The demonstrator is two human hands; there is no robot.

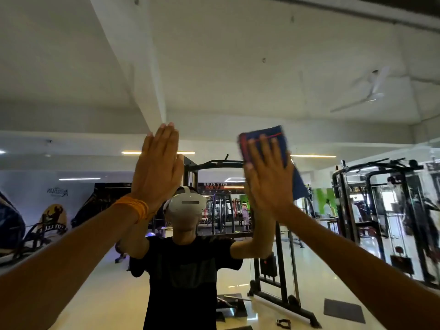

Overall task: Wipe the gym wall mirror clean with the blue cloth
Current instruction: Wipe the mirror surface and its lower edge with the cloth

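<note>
The gym wall mirror (309, 129), a broad sheet of glass, fills nearly the whole view and reflects the room behind the person who stands facing it. Both bare arms reach up and forward to the glass.

The folded blue cloth with thin red stripes (273, 130) lies flat against the mirror, up and to the right of the reflected head. The right hand (269, 179) presses it there with straight, slightly spread fingers laid over the cloth's lower part. Nothing is curled round the cloth, and a loose corner hangs down past the little-finger side.

The left hand (157, 167) is held flat to the glass, well apart from the cloth. Its fingers are straight and close together, pointing up, and it holds nothing. A band of orange thread (132, 207) circles the left wrist.

In the mirror, between the two arms, stands the person's reflection in a black T-shirt (183, 270) with a white headset (188, 202) over the upper face.

Also reflected are a black steel cable machine (381, 210) on the right, a glossy cream floor (114, 294) and a painted wall mural (53, 217) on the left. A white ceiling fan (366, 91) hangs at upper right.
</note>
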